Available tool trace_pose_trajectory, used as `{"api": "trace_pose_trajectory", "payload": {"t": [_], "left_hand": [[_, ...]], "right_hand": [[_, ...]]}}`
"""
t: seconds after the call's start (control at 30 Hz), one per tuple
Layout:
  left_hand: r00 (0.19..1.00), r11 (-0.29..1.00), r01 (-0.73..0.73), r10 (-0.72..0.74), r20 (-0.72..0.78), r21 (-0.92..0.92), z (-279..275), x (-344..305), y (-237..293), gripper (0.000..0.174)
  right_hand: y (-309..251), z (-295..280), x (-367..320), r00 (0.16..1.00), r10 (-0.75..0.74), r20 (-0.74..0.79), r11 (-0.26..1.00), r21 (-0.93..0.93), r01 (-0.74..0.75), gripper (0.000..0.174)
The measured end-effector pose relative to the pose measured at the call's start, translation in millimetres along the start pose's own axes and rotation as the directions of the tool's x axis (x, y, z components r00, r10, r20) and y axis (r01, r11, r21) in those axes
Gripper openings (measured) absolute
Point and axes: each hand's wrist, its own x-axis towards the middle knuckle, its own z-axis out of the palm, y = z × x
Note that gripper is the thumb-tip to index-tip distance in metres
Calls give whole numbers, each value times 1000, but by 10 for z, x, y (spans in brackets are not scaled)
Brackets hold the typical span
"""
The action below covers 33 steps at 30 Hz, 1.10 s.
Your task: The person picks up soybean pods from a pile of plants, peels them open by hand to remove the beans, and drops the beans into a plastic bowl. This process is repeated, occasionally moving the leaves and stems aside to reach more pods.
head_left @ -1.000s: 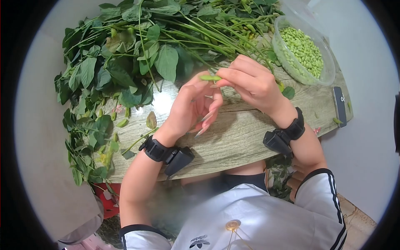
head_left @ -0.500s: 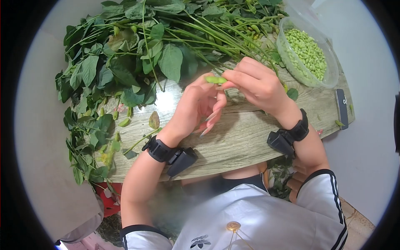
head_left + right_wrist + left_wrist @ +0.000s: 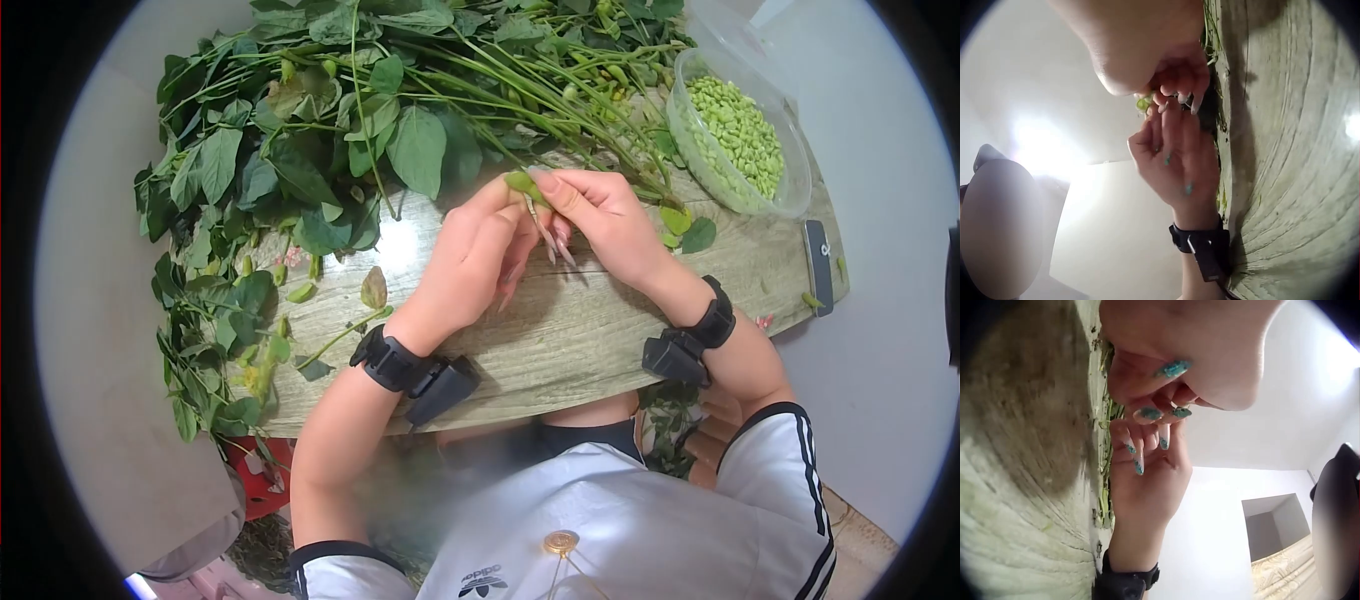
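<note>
Both hands meet over the table in the head view, on a green soybean pod (image 3: 522, 184). The left hand (image 3: 468, 248) pinches the pod from the left between thumb and forefinger. From the other side the right hand (image 3: 612, 222) grips it, thumb pressed along its upper end. A bit of green pod (image 3: 1143, 104) shows between the fingertips in the right wrist view. Long decorated nails (image 3: 1175, 369) stand out in the left wrist view, where the fingers hide the pod. Shelled green beans (image 3: 738, 135) fill much of a clear plastic tub (image 3: 692, 165) beyond the right hand.
Leafy soybean stalks (image 3: 420, 145) cover the table's far side, with more leaves (image 3: 215, 320) down the left edge. Loose pods (image 3: 301, 293) lie near them. A dark phone-like slab (image 3: 818, 268) rests at the wooden table's (image 3: 540, 350) right edge.
The right hand has turned and come closer to the left, its thumb now on top of the pod. The pod has tipped from lying level to slanting, and the left fingers have drawn in.
</note>
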Motion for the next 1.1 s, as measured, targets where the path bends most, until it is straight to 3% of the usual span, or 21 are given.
{"api": "trace_pose_trajectory", "payload": {"t": [0.07,0.13,0.17,0.2,0.27,0.33,0.43,0.5,0.53,0.6,0.83,0.9,1.03,1.1], "left_hand": [[997,993,-73,75,-19,92,9,7,-21,24],[998,996,-28,22,-63,-88,24,5,-8,32],[998,996,-24,19,-63,-87,23,2,14,32],[998,996,9,-14,-54,-91,25,2,47,37],[998,995,46,-50,-38,-94,37,4,47,41],[1000,994,-8,7,-10,-113,28,28,-4,45],[999,993,-29,26,-20,-114,29,36,-30,44],[999,991,-43,45,12,-127,22,27,-56,43],[997,989,-57,64,42,-140,18,24,-62,42],[996,993,-75,80,50,-90,13,23,-58,40],[988,987,-147,144,54,65,11,37,-79,29],[989,986,-138,133,59,90,6,41,-52,29],[993,987,-117,113,41,114,18,27,-22,28],[993,989,-115,111,49,96,14,36,-57,28]], "right_hand": [[-100,2,-12,1000,8,4,997,-81,-8,27],[-141,-19,-21,1000,20,3,987,-157,-19,25],[-138,-45,-9,972,-227,62,875,-425,232,22],[-129,-66,-3,884,-431,183,634,-635,441,19],[-125,-108,4,872,-439,217,613,-637,468,17],[-134,-125,6,855,-453,252,582,-644,497,16],[-123,-85,6,863,-466,196,638,-601,481,15],[-132,-73,-10,915,-378,141,762,-514,394,22],[-145,-71,-21,915,-378,141,761,-515,394,22],[-174,-70,-37,982,-162,102,905,-381,189,30],[-20,-47,5,982,-166,86,973,-146,177,35],[-33,-20,-8,993,-102,64,994,-18,104,36],[-72,-17,-19,993,-58,100,998,37,55,34],[-75,-13,-15,993,-90,76,996,-20,92,35]]}}
